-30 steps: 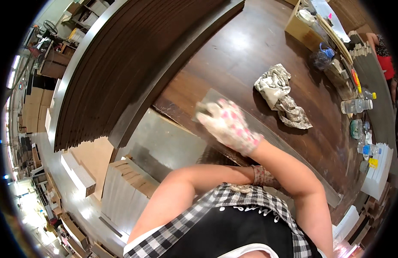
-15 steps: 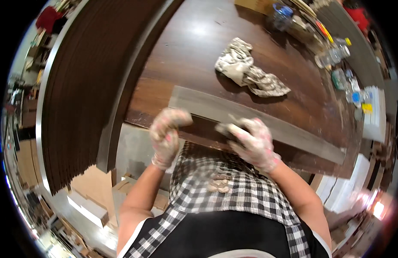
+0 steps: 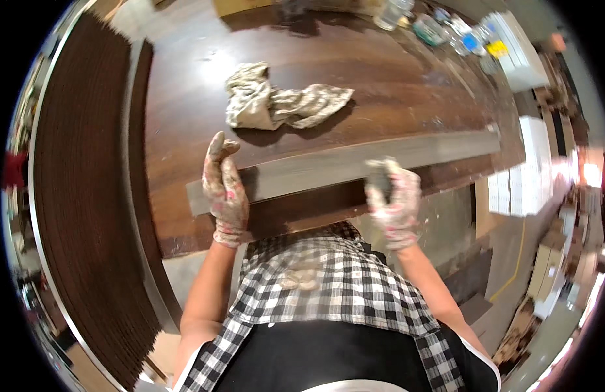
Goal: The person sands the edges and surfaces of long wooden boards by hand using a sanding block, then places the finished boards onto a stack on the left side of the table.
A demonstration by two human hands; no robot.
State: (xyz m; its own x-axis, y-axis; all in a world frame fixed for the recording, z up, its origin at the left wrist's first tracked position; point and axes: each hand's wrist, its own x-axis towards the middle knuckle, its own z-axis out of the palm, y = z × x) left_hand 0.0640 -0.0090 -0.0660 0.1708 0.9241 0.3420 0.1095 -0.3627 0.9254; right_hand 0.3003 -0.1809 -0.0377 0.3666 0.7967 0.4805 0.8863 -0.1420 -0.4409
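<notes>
A long flat grey strip point(image 3: 296, 168) lies across the near part of the dark brown table point(image 3: 283, 219). My left hand point(image 3: 225, 196), in a white glove with pink stains, is at the strip's left end. Its fingers stretch upward, apart from the thumb, and hold nothing. My right hand point(image 3: 399, 202), gloved alike and slightly blurred, is closed around a small dark grey pad point(image 3: 379, 179) at the strip's front edge. Whether the pad touches the strip I cannot tell. Beyond the strip a crumpled patterned cloth point(image 3: 270, 101) rests on the table.
On the left stands a large stack of dark brown boards point(image 3: 80, 196). Plastic bottles point(image 3: 430, 29) and a white stack point(image 3: 519, 55) sit at the far right. White boxes point(image 3: 534, 166) are beyond the table's right edge. A cardboard box point(image 3: 240, 5) is at the back.
The view has turned, so the strip and cloth appear further left. My left hand's curled fingers have straightened beside the strip's end. My right hand still grips the pad, now turned more upright.
</notes>
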